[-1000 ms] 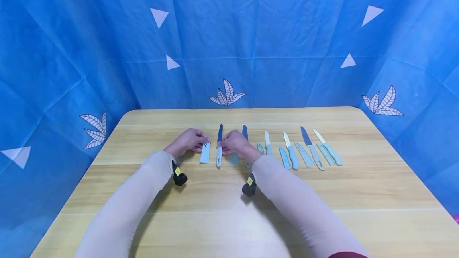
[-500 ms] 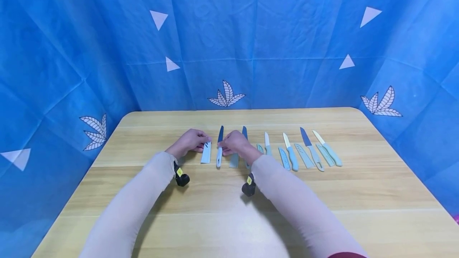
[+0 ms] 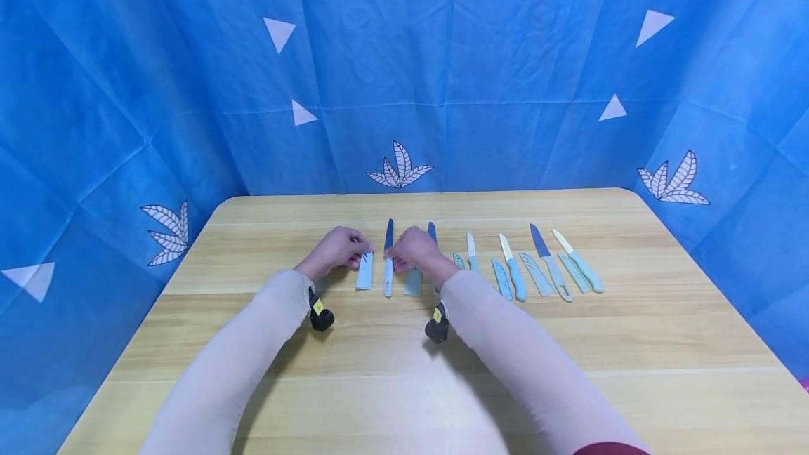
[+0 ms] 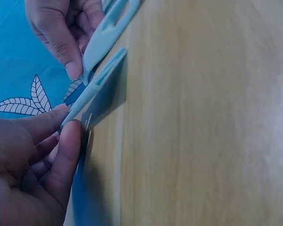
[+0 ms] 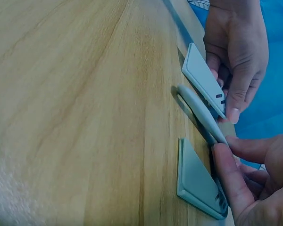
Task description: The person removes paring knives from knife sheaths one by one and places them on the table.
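Note:
My left hand point(image 3: 338, 250) pinches the far end of a pale blue slotted knife sheath point(image 3: 364, 272), thumb against finger. In the left wrist view this sheath point(image 4: 95, 87) is tilted, its near end lifted above the table. Just to its right, my right hand point(image 3: 413, 250) pinches a dark-bladed kitchen knife point(image 3: 388, 279) where the pale handle meets the blade. The blade points away from me, and the handle point(image 5: 200, 110) shows between both sheaths in the right wrist view. Sheath and knife are side by side, apart. Under my right hand lies another sheath point(image 3: 413, 283).
A second dark-bladed knife point(image 3: 432, 232) is partly covered by my right hand. Farther right, several knives lie in a row with their sheaths, among them a dark-bladed knife point(image 3: 551, 264) and a light-bladed one point(image 3: 585, 269). A blue curtain point(image 3: 505, 90) hangs behind the wooden table point(image 3: 392, 385).
The sheath in my left hand has shifted slightly right. The knife in my right hand has moved a touch right and stands straighter. Both grips look the same.

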Demonstrator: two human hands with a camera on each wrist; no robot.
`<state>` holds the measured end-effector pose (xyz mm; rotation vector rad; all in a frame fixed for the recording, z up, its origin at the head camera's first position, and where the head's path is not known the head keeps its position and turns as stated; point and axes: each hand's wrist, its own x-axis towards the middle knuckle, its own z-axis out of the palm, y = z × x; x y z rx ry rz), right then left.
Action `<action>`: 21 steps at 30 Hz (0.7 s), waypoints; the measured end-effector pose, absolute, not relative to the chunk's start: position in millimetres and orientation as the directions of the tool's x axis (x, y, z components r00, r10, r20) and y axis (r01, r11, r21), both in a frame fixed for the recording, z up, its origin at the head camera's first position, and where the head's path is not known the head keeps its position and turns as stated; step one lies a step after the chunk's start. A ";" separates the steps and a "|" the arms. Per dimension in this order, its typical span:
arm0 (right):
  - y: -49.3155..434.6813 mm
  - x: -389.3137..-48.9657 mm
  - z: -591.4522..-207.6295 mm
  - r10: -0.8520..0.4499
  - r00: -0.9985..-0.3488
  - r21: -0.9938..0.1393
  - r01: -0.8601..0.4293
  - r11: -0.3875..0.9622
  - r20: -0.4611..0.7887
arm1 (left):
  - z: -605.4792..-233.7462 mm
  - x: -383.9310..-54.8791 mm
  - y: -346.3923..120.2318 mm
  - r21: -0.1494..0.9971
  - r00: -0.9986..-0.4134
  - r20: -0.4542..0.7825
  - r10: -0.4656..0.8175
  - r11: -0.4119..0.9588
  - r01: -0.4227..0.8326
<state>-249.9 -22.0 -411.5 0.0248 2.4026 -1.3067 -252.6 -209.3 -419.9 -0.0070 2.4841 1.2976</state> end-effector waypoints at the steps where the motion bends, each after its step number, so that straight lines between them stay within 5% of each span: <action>1: -22.0 -250.3 -411.3 -0.172 -0.921 -0.790 0.191 0.582 -0.349 | -420.1 -252.2 -208.8 0.796 -0.944 -0.293 0.153 0.585 -0.153; 21: -19.3 -249.0 -407.4 -0.166 -0.951 -0.628 0.038 0.777 -0.262 | -420.3 -245.4 -199.0 0.708 -0.977 -0.178 0.118 0.705 -0.044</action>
